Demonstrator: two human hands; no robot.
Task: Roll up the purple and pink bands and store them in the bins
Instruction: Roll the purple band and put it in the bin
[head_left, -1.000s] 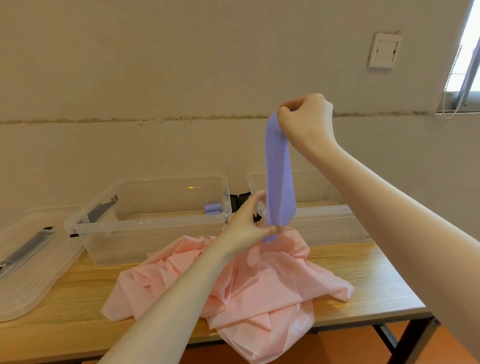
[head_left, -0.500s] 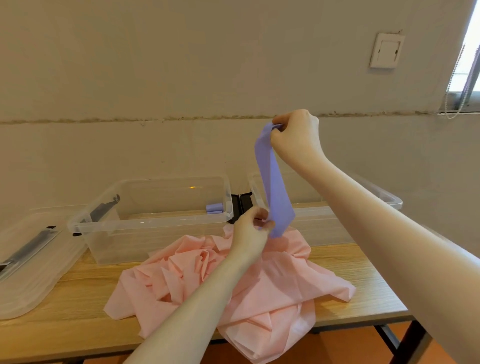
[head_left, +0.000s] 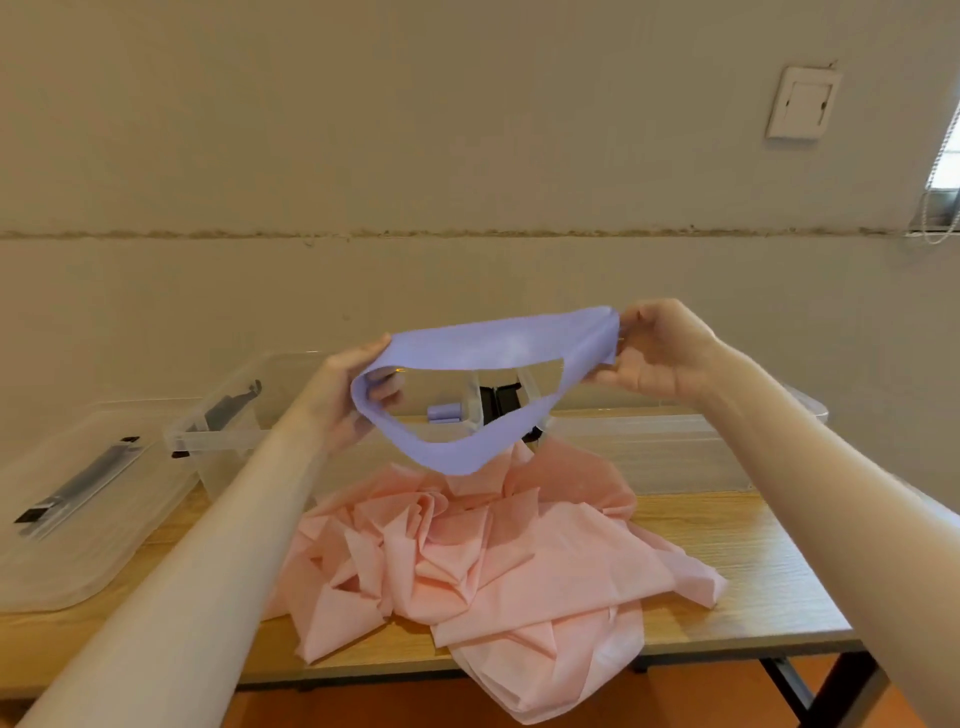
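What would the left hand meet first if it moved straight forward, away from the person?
Probably the near rim of the left clear bin, behind the left hand holding the purple band; depth is uncertain.

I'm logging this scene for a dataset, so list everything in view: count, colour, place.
Band: 1, purple, held stretched above the table.
Rolls: 2, purple, inside the left bin.
Pink bands: a pile, count unclear, on the table, hanging over its front edge.
Bins: 2, clear, at the table's back.
Lids: at least 1, clear with grey latch, table's left end.
Table: 1, wood.
Switch plate: 1, white, on the wall.
Left hand: grips the band's left end.
Right hand: pinches its right end.
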